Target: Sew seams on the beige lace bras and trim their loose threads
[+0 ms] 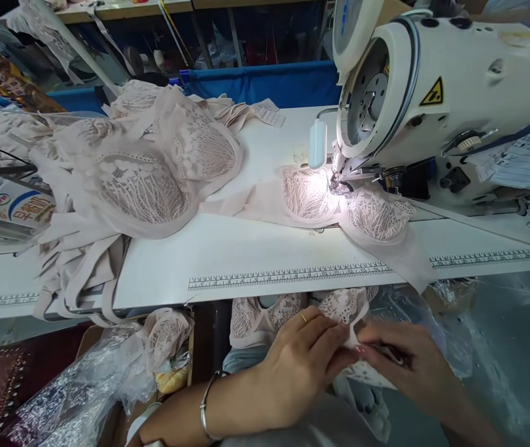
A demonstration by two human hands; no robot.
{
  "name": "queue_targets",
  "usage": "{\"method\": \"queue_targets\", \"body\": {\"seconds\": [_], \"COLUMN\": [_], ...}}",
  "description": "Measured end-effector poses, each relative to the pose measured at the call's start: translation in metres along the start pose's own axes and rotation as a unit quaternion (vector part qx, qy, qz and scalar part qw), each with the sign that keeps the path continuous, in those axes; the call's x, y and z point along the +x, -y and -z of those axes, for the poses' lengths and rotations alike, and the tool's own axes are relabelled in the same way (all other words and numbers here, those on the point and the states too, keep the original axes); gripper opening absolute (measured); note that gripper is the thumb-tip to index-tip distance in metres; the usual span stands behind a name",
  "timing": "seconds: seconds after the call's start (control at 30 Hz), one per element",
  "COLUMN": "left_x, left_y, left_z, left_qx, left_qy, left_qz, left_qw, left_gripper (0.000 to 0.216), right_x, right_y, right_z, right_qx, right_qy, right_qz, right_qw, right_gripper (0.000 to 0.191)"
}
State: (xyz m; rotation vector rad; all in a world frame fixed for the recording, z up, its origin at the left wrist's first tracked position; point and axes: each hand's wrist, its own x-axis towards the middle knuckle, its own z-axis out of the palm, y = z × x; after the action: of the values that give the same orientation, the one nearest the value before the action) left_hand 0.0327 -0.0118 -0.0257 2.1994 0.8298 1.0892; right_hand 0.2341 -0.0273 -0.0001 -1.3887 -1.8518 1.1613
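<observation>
Below the table's front edge, my left hand [305,360] and my right hand [402,363] meet over a pale pink lace bra piece [288,313] in my lap. Both hands pinch its edge between closed fingers. My left hand wears a ring and a bangle. On the white table [246,254] another lace bra [339,208] lies under the needle of the white sewing machine [437,93], lit by its lamp.
A heap of pink lace bras and straps [139,167] covers the table's left side and hangs over its edge. A printed ruler strip [288,274] runs along the front edge. Clear plastic bags [83,385] lie at lower left. A blue bin [265,81] stands behind the table.
</observation>
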Motion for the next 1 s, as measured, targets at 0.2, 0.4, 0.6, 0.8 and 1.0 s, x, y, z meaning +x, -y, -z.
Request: {"method": "queue_targets", "body": {"seconds": [0.2, 0.4, 0.6, 0.8, 1.0], "left_x": [-0.002, 0.002, 0.006, -0.004, -0.010], "left_y": [0.018, 0.018, 0.034, 0.047, 0.049], "left_z": [-0.006, 0.009, 0.033, 0.046, 0.042], "left_qx": [-0.077, -0.197, -0.324, -0.366, -0.262], "left_qy": [-0.052, -0.039, -0.002, -0.063, -0.121], "left_qz": [0.099, 0.225, 0.301, 0.308, 0.255], "left_qw": [0.991, 0.954, 0.897, 0.876, 0.923], "left_gripper": [0.002, 0.009, 0.024, 0.014, 0.008], "right_x": [-0.001, -0.003, -0.004, -0.009, -0.001], "right_y": [-0.016, -0.041, -0.037, -0.037, -0.038], "right_z": [-0.022, -0.020, 0.004, 0.035, 0.027], "right_qx": [-0.099, -0.356, -0.105, 0.050, -0.091], "right_qy": [-0.090, -0.188, 0.015, 0.084, -0.122], "right_qz": [0.111, 0.145, 0.111, 0.045, 0.134], "right_qw": [0.985, 0.904, 0.988, 0.994, 0.979], "right_gripper": [0.019, 0.034, 0.026, 0.035, 0.011]}}
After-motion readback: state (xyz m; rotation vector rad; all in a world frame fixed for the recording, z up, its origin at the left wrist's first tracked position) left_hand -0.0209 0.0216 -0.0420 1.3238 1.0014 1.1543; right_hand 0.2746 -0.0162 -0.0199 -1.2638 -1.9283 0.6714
